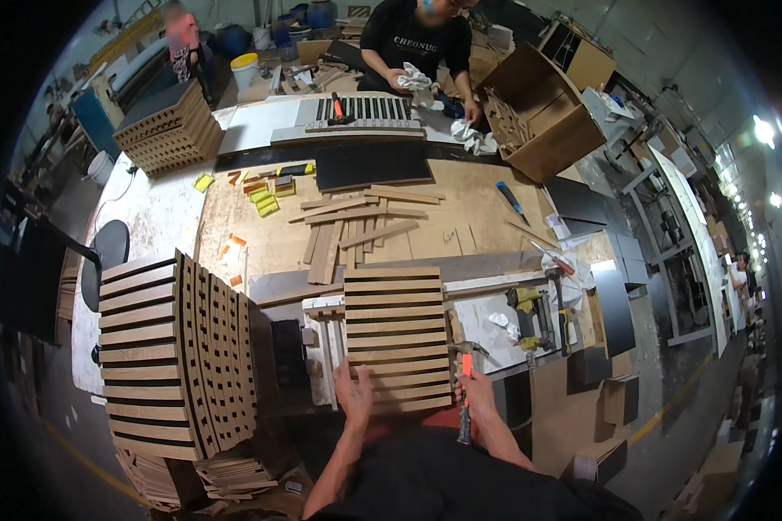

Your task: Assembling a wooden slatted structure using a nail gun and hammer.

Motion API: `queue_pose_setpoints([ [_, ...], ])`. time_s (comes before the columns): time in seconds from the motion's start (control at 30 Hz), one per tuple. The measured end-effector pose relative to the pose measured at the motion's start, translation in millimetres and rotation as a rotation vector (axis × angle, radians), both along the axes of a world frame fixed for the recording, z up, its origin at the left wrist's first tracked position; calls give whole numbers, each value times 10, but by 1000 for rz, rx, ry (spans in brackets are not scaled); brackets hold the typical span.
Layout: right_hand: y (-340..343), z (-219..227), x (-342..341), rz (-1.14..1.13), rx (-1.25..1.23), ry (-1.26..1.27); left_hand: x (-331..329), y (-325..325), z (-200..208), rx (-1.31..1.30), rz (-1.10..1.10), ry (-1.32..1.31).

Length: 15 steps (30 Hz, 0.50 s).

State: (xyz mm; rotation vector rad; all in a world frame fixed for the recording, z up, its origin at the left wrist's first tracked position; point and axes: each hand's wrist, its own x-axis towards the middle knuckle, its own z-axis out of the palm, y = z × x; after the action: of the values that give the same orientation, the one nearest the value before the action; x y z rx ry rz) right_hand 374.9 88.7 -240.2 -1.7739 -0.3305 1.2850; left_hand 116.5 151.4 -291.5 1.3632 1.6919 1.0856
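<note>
Head view: lower left, stacked panels (174, 356). Lower centre, left hand (354, 392) lies flat, fingers spread, on the slatted panel (397, 334); right hand (475, 395) is clamped on a hammer (466, 382). Nailing step, likely; the next blow needs the panel steadied.

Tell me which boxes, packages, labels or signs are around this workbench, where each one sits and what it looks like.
Large cardboard box: far right of the bench, tipped on its side, brown, flaps open, wooden pieces inside.
Smaller cardboard box: behind it, brown with a dark panel.
Cardboard boxes: on the floor at lower right, brown, small.
Yellow-lidded bucket: far left of the bench, round, white.
No signs or screens are clearly visible.
</note>
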Motion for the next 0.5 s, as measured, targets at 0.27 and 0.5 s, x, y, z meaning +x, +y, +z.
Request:
queue_pose_setpoints([
  [0.27, -51, 18, -13, -19, -33, 10, 0, -49, 0, -53, -4, 38],
  [0.5, -82, -48, -3, 4, -29, -45, -3, -106, -208, -14, 4, 67],
])
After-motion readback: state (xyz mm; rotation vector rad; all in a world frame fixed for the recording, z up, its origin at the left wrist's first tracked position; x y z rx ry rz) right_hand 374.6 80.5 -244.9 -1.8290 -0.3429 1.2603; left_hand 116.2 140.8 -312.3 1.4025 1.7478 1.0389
